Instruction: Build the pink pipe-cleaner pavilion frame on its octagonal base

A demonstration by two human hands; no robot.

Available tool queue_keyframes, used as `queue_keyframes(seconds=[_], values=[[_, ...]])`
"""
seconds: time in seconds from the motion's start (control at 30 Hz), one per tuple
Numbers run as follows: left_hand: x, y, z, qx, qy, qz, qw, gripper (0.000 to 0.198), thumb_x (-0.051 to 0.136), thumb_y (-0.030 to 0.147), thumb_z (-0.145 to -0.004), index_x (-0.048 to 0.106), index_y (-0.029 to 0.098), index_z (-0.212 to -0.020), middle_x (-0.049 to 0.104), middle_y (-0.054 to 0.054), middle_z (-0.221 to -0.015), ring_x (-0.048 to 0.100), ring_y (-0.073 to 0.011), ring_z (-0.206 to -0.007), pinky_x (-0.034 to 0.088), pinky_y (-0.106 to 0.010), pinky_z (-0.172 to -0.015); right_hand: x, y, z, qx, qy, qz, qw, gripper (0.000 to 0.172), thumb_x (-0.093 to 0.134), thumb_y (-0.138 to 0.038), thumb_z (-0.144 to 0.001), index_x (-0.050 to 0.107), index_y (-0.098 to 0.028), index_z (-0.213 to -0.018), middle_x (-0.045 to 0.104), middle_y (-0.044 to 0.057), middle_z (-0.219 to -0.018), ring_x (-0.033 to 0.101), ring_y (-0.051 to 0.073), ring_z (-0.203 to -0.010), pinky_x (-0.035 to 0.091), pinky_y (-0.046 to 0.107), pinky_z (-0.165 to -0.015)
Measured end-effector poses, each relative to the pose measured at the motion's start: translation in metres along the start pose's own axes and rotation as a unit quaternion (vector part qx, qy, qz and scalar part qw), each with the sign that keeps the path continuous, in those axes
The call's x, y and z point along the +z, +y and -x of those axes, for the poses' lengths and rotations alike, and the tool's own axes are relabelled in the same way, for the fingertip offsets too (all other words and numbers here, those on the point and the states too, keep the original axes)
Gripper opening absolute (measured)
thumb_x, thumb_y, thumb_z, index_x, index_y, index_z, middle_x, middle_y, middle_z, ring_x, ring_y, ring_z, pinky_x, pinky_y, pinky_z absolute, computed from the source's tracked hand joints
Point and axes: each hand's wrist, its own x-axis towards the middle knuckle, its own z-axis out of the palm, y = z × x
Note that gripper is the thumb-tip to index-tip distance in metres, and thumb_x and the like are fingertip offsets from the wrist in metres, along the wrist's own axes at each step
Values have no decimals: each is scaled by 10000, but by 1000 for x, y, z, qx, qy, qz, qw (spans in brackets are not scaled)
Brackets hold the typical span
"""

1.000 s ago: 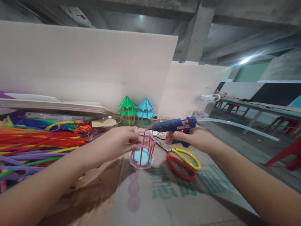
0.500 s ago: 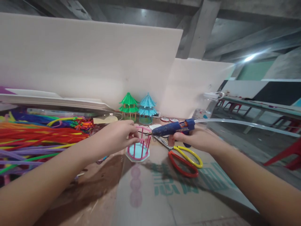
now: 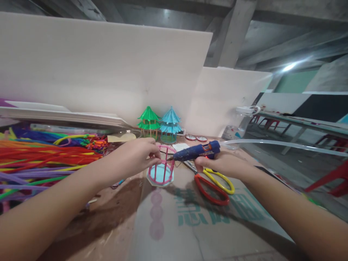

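Note:
My right hand (image 3: pixel 214 162) is wrapped round a blue glue gun (image 3: pixel 196 151) with a long clear glue stick (image 3: pixel 272 143) running out of its back. The gun's nozzle points left, at the pink frame. My left hand (image 3: pixel 148 154) pinches the upper left part of that frame, a small round pink model (image 3: pixel 164 170) of upright posts and rings on a pale blue eight-sided base (image 3: pixel 160 177). The fingertips hide part of its ring. Below the gun lie scissors (image 3: pixel 212 190) with one red and one yellow handle loop.
Bundles of coloured pipe cleaners (image 3: pixel 49 156) spread over the left side. Behind stand a green pavilion model (image 3: pixel 148 119) and a blue one (image 3: pixel 171 125), near a white board (image 3: pixel 103 72). A clear bottle (image 3: pixel 236 125) stands at the back right. Printed cardboard (image 3: pixel 174 232) covers the front.
The glue gun has moved slightly left and down, so its nozzle now reaches the pink frame's upper part. The frame has turned a little; my left hand stays on it.

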Motion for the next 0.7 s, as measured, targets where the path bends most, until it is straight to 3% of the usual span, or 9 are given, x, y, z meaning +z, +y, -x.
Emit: queue_keyframes(seconds=[0.37,0.7], values=[[-1,1,0,-11,-7,9,1000,184,577,299,-894,718,202,-829,601,-19,-833,541,-148,-724,322,-250,-606,-1,0,2,24,-19,27,999,476,444,-608,-815,648,-224,-621,646,6,-664,602,178,-670,441,249,-612],[0,1,0,-16,-4,16,1000,184,587,302,-888,713,199,-804,594,-12,-824,550,-143,-725,335,-246,-613,1,-4,2,25,11,55,998,489,471,-624,-819,658,-232,-596,659,12,-643,610,180,-649,423,240,-558]])
